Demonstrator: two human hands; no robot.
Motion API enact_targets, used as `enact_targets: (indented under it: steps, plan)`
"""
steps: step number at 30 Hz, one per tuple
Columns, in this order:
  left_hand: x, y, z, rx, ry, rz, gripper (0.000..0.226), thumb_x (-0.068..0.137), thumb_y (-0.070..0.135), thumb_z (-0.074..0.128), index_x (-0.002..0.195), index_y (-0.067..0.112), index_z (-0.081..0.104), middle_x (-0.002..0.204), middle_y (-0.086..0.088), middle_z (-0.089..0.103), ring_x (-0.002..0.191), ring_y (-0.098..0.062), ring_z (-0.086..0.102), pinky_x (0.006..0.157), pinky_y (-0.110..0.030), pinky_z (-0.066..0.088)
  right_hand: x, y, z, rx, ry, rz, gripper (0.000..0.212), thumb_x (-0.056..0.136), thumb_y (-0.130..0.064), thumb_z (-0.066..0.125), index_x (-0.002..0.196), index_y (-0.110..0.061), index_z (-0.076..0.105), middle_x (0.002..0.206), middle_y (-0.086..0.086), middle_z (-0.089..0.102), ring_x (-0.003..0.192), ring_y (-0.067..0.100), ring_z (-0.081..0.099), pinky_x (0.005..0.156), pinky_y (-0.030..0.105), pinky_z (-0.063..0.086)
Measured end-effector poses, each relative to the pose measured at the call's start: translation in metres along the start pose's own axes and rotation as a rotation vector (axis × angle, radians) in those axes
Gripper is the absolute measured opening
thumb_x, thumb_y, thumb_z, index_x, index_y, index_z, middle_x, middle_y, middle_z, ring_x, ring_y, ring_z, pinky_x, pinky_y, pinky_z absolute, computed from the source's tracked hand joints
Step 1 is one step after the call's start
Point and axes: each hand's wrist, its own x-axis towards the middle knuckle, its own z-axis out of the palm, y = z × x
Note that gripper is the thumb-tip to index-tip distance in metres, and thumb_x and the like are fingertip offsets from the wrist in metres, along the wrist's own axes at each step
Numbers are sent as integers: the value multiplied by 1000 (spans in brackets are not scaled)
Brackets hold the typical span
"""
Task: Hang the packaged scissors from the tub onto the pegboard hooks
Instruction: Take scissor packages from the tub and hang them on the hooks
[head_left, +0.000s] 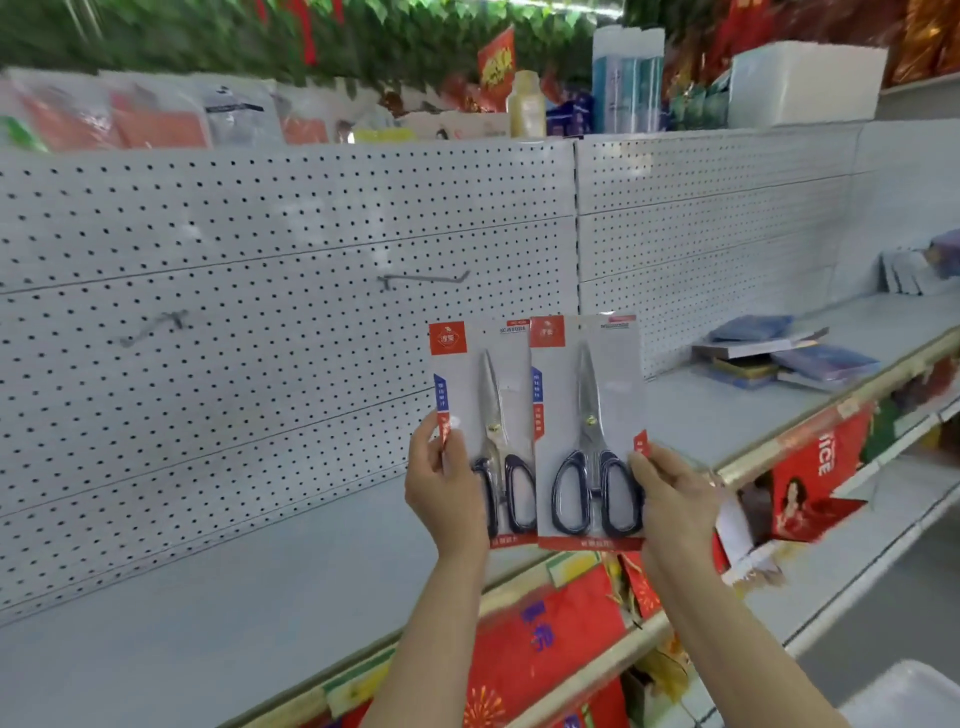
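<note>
Before a white pegboard (291, 249), two bare hooks: nearer hook (423, 279) just above the packs, up-left of the right one. Held upright, side by side: left scissors pack (480, 410) pinched by left hand (441, 488), right scissors pack (589, 415) by right hand (675, 499).

We see black-handled scissors (592, 447) on red, white and blue cards, against a white black-dotted pegboard (260, 260).
</note>
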Motion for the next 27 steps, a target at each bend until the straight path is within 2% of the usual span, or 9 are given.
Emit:
enact_targets:
  steps: [4,9,13,15,18,21,23,25,27]
  plan:
    - [14,11,-32,9,75,45,23,94,15,61,107,33,64,83,13,70,64,8,59,60,-6,43,-14,8,29,32,-78,44,25,88,2,63,78,-19,70,66,-11,71,63,5,62,63,17,54]
    - [26,21,-63,0,207,64,20,94,16,62,108,30,65,90,9,71,66,10,61,60,-5,44,-28,11,65,54,-177,77,24,88,2,63,78,-19,69,60,-13,70,57,0,60,59,12,52]
    - [32,30,-87,-4,308,80,24,93,14,63,114,24,67,95,7,72,72,11,63,64,-4,45,-41,13,88,51,-268,127,16,88,-2,66,90,-17,70,81,-1,71,77,14,63,81,28,54]
    - [33,36,-98,-18,345,86,25,93,12,62,116,21,67,97,6,72,75,10,64,65,-4,46,-47,14,95,48,-310,137,15,87,-2,67,88,-16,71,84,3,71,79,17,63,85,34,54]
    - [30,46,-115,-18,395,107,24,93,12,62,115,21,68,100,4,73,86,2,66,69,-4,47,-57,12,104,62,-358,155,22,87,-1,66,80,-22,69,73,-5,71,69,10,62,75,26,53]
    - [29,53,-133,-7,436,142,25,93,12,63,110,29,67,102,4,73,94,0,67,75,-7,49,-69,15,112,86,-415,196,14,87,-3,67,87,-15,72,73,-6,72,67,9,63,74,28,52]
    - [34,57,-146,5,467,162,24,93,13,63,113,25,68,104,-3,74,98,-12,68,83,-18,54,-78,18,118,99,-448,212,13,87,-3,67,97,-9,72,78,-3,72,70,10,63,75,29,52]
    - [40,63,-158,17,488,188,27,93,12,62,118,21,68,107,-8,73,103,-19,67,90,-28,54,-85,20,127,111,-468,213,13,87,-2,66,99,-6,72,72,-8,71,64,4,62,72,26,50]
    - [48,70,-168,18,510,217,30,93,11,62,121,20,67,110,-4,73,104,-14,67,89,-21,53,-91,19,137,114,-500,215,13,87,-3,67,99,-4,72,74,-6,70,65,6,62,71,26,50]
